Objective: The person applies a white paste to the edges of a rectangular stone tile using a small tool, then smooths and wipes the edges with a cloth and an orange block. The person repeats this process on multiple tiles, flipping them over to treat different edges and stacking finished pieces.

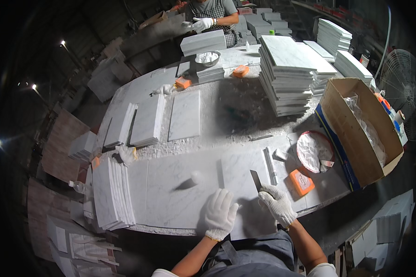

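Note:
A white, grey-veined marble tile [239,167] lies in front of me at the table's near edge. My left hand [221,214], in a white knit glove, rests on the tile's left part with the fingers stretched out. My right hand [277,204], gloved too, is closed around a scraper [254,179] with a thin dark blade, which points away from me over the tile. The scraper's handle is hidden in the fist. Close by on the right are an orange block-shaped pack [302,182] and a white tube [271,166]. Left of the tile stands a small white round thing [195,177].
A red-rimmed bowl [297,147] of white paste and an open cardboard box [337,120] are at right. Tile stacks stand at near left [113,196] and far right [286,76]. White dust coats the table. Across it, another person [212,18] in white gloves stands behind tiles.

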Demonstrator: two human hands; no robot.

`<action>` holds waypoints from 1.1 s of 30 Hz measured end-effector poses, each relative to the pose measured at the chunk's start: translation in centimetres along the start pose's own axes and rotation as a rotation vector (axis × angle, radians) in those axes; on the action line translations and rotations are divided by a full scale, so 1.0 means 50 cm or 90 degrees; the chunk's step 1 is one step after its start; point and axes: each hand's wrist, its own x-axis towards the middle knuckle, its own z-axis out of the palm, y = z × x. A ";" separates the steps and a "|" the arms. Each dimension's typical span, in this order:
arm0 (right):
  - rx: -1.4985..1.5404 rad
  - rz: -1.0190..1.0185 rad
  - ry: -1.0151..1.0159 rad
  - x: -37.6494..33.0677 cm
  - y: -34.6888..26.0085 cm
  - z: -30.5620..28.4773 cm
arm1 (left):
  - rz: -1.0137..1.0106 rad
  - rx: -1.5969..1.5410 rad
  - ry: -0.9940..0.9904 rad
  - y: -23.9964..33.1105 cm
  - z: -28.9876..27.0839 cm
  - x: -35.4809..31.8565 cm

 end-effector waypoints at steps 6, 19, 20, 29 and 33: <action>-0.026 -0.036 -0.044 0.046 -0.042 0.007 | -0.013 0.006 -0.016 -0.004 -0.005 -0.007; -0.338 -0.285 -0.044 0.197 -0.127 0.092 | -0.008 -0.025 -0.020 -0.025 -0.011 -0.020; -0.320 -0.265 -0.069 0.202 -0.130 0.093 | -0.013 -0.022 -0.022 -0.024 -0.010 -0.020; -0.371 -0.281 -0.087 0.243 -0.110 0.104 | -0.044 -0.038 -0.046 -0.021 -0.011 -0.012; -0.402 -0.326 -0.084 0.256 -0.098 0.112 | -0.058 -0.050 -0.079 -0.021 -0.015 -0.008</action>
